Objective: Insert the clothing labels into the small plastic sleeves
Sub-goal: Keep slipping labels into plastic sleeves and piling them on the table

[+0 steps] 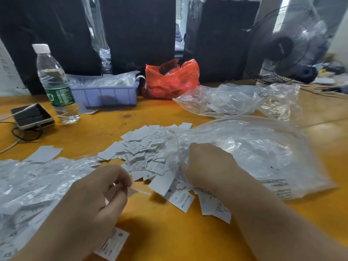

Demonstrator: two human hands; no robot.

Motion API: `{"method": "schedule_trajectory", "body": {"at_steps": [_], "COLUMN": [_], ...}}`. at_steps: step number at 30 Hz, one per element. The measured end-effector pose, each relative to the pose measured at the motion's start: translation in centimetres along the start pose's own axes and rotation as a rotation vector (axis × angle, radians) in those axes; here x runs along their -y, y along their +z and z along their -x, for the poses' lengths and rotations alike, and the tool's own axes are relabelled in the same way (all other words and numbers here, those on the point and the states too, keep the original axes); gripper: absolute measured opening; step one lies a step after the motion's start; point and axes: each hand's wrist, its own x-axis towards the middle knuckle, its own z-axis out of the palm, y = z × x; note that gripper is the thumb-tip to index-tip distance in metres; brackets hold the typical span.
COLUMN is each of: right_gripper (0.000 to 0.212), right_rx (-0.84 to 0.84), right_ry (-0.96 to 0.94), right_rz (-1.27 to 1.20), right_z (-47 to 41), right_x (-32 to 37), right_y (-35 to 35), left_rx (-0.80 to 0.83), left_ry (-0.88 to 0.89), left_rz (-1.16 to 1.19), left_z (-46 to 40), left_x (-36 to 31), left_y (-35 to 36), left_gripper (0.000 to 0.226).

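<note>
Table (pixel 169 232): left hand (pixel 98 194) curled, pinching

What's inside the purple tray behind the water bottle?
The purple tray holds crumpled clear plastic bags with small white pieces inside. Anything beneath them is covered.

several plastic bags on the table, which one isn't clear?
The red bag at the back of the table, right of the lilac tray. The other bags are transparent.

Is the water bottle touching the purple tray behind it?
Cannot tell. In the head view the water bottle overlaps the purple tray, hiding any contact or gap.
</note>
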Motion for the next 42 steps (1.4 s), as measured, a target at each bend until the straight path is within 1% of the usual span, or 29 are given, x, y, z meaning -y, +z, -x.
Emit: {"method": "schedule_trajectory", "body": {"at_steps": [5, 9, 13, 18, 23, 27, 30, 32, 35, 36, 39, 41, 42], "right_gripper": [0.032, 0.043, 0.053, 0.041, 0.016, 0.019, 0.021, 0.021, 0.019, 0.017, 0.033, 0.037, 0.035], "right_rx": [0.006, 0.063, 0.129, 0.042, -0.042, -0.114, -0.167, -0.205, -0.234, -0.228, -0.161, -0.064, -0.011], "right_ry": [0.016, 0.069, 0.09, 0.017, -0.067, -0.069, -0.068, -0.068, -0.059, -0.044, 0.03, 0.101, 0.124], "right_rz": [-0.048, -0.016, -0.103, -0.06, -0.096, -0.111, -0.088, -0.06, -0.044, -0.018, 0.119, 0.108, 0.082], "right_z": [-0.2, -0.4, -0.7, -0.5, 0.0, 0.4, 0.7, 0.9, 1.1, 1.0, 0.6, 0.3, 0.3], "right_x": [0.1, 0.2, 0.1, 0.1, 0.0, 0.1, 0.1, 0.2, 0.3, 0.2, -0.2, -0.5, -0.6], "right_y": [0.4, 0.2, 0.1, 0.6, 0.6, 0.2, -0.1, -0.5, -1.0, -1.1, -1.0, -0.7, -0.6], "left_rx": [-0.023, -0.025, -0.018, 0.005, -0.007, -0.015, -0.027, -0.037, -0.034, -0.032, -0.031, -0.039, -0.041], "left_ry": [0.025, 0.053, 0.088, 0.109, 0.126, 0.145, 0.141, 0.133, 0.138, 0.142, 0.146, 0.15, 0.152], "left_rz": [0.003, -0.009, 0.056, 0.051, 0.064, 0.046, 0.04, 0.035, 0.033, 0.039, 0.04, 0.047, 0.056], "left_z": [0.2, 0.1, 0.0, 0.0, 0.0, 0.1, 0.2, 0.2, 0.2, 0.2, 0.2, 0.3, 0.3], "left_x": [0.4, 0.2, 0.7, 1.0, 0.3, -0.5, -0.8, -0.9, -0.9, -0.8, -0.9, -1.0, -1.0], "left_y": [0.3, 0.4, 0.5, 0.4, 0.2, -0.2, -0.4, -0.6, -0.7, -0.8, -0.8, -0.8, -0.7], "left_gripper": [0.013, 0.008, 0.012, 0.012, 0.011, 0.009, 0.012, 0.016, 0.013, 0.012, 0.011, 0.01, 0.009]}}
